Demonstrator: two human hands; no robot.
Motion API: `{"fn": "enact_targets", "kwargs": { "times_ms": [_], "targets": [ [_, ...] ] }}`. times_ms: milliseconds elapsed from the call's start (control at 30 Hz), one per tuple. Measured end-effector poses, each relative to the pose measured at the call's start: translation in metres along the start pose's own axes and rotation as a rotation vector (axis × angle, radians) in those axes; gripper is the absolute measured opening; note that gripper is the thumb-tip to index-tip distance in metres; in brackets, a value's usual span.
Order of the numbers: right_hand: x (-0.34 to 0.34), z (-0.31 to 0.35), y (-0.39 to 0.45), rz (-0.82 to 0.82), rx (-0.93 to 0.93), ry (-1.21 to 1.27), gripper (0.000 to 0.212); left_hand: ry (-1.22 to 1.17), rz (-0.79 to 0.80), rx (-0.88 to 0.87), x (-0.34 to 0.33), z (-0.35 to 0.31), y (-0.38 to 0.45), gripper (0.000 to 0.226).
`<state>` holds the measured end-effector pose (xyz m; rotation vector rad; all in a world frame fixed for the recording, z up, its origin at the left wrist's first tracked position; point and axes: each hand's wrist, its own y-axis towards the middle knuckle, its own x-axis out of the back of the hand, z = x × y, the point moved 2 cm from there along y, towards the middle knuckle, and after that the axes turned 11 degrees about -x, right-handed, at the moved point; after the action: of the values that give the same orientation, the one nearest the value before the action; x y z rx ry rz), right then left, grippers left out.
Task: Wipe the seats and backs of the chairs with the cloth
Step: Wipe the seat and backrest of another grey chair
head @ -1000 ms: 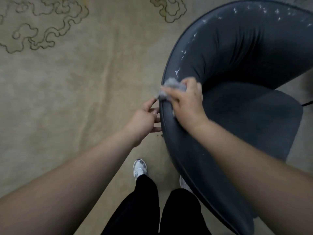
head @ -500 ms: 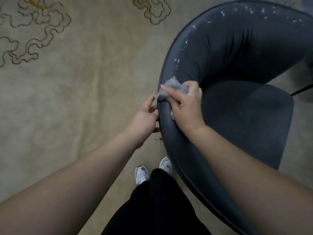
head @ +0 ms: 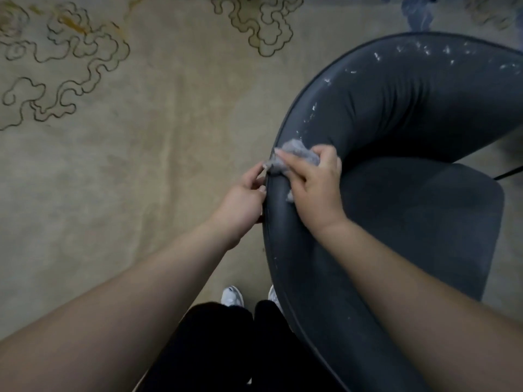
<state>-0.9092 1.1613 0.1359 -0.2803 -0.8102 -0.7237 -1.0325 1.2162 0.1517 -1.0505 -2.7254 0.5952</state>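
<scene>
Cloth point(head: 297, 157), grey and bunched, sits on the top edge of the curved backrest point(head: 396, 108) of a dark grey chair point(head: 424, 227), pressed there by the right hand point(head: 314, 188), whose fingers curl over it. Beside it, the left hand point(head: 243, 202) lies against the backrest's outer side, its fingertips pinching the cloth's hanging corner at the rim. White flecks point(head: 311, 114) dot the backrest further along. Beige carpet point(head: 141, 165) with looping outline patterns lies below, where white sneakers point(head: 232, 297) and black trousers point(head: 226, 349) show.
</scene>
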Motion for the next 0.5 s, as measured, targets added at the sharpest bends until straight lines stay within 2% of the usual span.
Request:
{"fn": "enact_targets", "kwargs": {
  "times_ms": [100,300,400,500],
  "targets": [
    [0.006,-0.009,-0.014,0.031,-0.009,0.024,0.033,0.056,0.064,-0.039,0.000,-0.003,0.011,0.056],
    [0.006,0.011,0.084,-0.072,-0.059,-0.045,0.026,0.063,0.145,-0.049,0.005,-0.015,0.041,0.057],
    [0.004,0.005,0.064,-0.161,-0.118,-0.018,0.028,0.077,0.216,-0.040,0.005,-0.027,0.064,0.058],
    [0.000,0.005,0.038,-0.155,-0.163,-0.001,0.032,0.110,0.262,-0.033,0.007,-0.037,0.083,0.060]
  ]
}}
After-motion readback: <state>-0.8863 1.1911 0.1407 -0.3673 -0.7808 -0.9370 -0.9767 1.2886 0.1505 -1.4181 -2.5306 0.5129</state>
